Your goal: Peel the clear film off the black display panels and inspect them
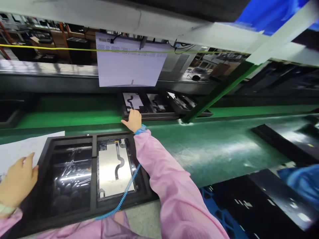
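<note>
Currently, we see the far black tray [159, 117], bearing silver-and-black panels [137, 99], just beyond our right hand [134, 120], which overlaps its edge, thumb spread, grip unclear; our left hand [20, 177], half-open, is beside the near tray [94, 179].

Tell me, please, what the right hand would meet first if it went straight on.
Probably the near rim of the black tray on the green surface; the right hand's fingertips may already touch it, as depth is unclear.
</note>
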A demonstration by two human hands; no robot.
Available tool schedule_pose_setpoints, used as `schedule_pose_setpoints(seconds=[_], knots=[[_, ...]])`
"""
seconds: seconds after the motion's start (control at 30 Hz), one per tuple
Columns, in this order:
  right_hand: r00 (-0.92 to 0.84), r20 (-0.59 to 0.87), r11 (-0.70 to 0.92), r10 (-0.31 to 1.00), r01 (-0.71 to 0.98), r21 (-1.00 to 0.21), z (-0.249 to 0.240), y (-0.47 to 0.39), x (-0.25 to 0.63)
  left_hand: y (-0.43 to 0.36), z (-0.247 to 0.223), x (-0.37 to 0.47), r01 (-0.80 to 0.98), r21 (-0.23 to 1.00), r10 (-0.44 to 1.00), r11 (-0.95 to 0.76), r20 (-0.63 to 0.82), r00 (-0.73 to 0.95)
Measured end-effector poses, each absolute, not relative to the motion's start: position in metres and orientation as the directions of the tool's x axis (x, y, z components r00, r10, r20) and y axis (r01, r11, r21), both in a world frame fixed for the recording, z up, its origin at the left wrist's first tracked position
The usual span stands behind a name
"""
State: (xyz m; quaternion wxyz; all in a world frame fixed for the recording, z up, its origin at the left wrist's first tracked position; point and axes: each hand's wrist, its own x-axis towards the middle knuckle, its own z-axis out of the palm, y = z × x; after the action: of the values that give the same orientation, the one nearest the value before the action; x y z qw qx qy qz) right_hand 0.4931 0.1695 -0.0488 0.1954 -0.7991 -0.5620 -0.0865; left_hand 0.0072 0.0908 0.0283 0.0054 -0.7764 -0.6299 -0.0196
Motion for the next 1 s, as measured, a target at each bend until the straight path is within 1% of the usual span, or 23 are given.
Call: schedule_pose_setpoints(seconds=[0.03, 0.1, 0.13, 0.2, 0.27, 0.4, 0.53, 0.63, 0.73, 0.8, 0.9, 1.0], knots=[[0.332, 0.342, -0.279, 0.879, 0.94, -0.195, -0.048, 0.177, 0.483, 0.092, 0.031, 0.008, 0.989, 0.022, 0.989, -0.145, -0.033, 0.145], [0.321, 0.31, -0.283, 0.895, 0.946, -0.16, -0.048, 0.191, 0.473, 0.092, 0.034, 0.008, 0.991, 0.121, 0.985, -0.063, -0.153, 0.081], [0.322, 0.295, -0.291, 0.899, 0.946, -0.146, -0.048, 0.196, 0.471, 0.09, 0.034, 0.009, 0.983, 0.179, 0.982, -0.047, -0.17, 0.078], [0.324, 0.268, -0.301, 0.908, 0.946, -0.123, -0.049, 0.203, 0.469, 0.086, 0.031, 0.009, 0.965, 0.255, 0.988, -0.06, -0.126, 0.094], [0.328, 0.243, -0.311, 0.913, 0.945, -0.105, -0.049, 0.208, 0.466, 0.082, 0.027, 0.01, 0.955, 0.283, 0.991, -0.094, -0.066, 0.117], [0.363, 0.216, -0.353, 0.906, 0.932, -0.088, -0.037, 0.216, 0.458, 0.081, 0.028, 0.009, 0.963, 0.231, 0.987, -0.14, -0.039, 0.153], [0.369, 0.213, -0.357, 0.905, 0.929, -0.091, -0.016, 0.215, 0.462, 0.089, 0.037, -0.013, 0.982, 0.147, 0.99, -0.121, -0.055, 0.13], [0.349, 0.216, -0.332, 0.912, 0.937, -0.111, -0.01, 0.199, 0.47, 0.1, 0.04, -0.041, 0.991, 0.094, 0.994, -0.093, -0.051, 0.098], [0.334, 0.218, -0.301, 0.917, 0.938, -0.171, -0.017, 0.173, 0.472, 0.11, 0.039, -0.062, 0.998, 0.054, 0.997, -0.031, -0.065, 0.034], [0.34, 0.222, -0.287, 0.914, 0.927, -0.24, -0.026, 0.158, 0.47, 0.112, 0.04, -0.068, 0.999, 0.031, 0.995, -0.013, -0.094, 0.016], [0.381, 0.223, -0.276, 0.897, 0.879, -0.39, -0.04, 0.143, 0.46, 0.113, 0.053, -0.067, 0.999, 0.009, 0.989, -0.032, -0.144, 0.033], [0.483, 0.211, -0.286, 0.85, 0.759, -0.585, -0.05, 0.135, 0.446, 0.118, 0.081, -0.048, 1.0, 0.002, 0.988, -0.022, -0.155, 0.022]])
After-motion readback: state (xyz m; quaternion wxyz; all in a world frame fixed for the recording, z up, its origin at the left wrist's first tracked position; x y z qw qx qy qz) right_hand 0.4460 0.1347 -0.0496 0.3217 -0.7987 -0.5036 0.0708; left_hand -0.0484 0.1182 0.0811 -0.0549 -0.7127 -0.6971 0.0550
